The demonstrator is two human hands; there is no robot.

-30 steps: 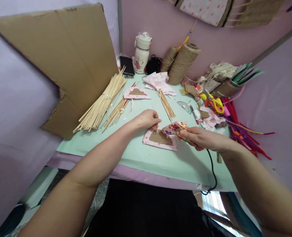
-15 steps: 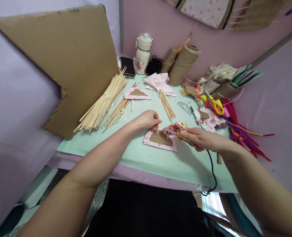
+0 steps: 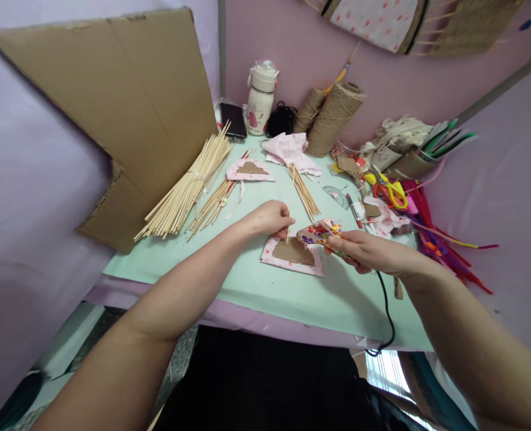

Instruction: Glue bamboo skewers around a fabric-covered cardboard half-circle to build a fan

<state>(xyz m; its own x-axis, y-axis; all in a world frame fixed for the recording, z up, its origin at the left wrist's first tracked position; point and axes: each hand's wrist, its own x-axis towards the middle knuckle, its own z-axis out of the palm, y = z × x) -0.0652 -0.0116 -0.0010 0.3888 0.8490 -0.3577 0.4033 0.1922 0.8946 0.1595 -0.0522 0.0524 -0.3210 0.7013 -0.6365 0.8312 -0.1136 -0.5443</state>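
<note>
My left hand pinches a thin bamboo stick, holding it nearly upright with its lower tip on a brown cardboard piece wrapped in pink fabric on the mint-green table. My right hand grips a colourful floral-patterned tool with a black cord that runs off the front edge. The tool's front end sits right beside the stick, over the cardboard piece.
A large bundle of bamboo sticks and a smaller fan of sticks lie behind. A big cardboard sheet leans at the left. Twine rolls, a bottle, a phone, scissors and pipe cleaners crowd the back and right.
The stick in my left hand has shifted slightly and stands a little more upright. My right hand has edged slightly left with the tool. Otherwise nothing moved.
</note>
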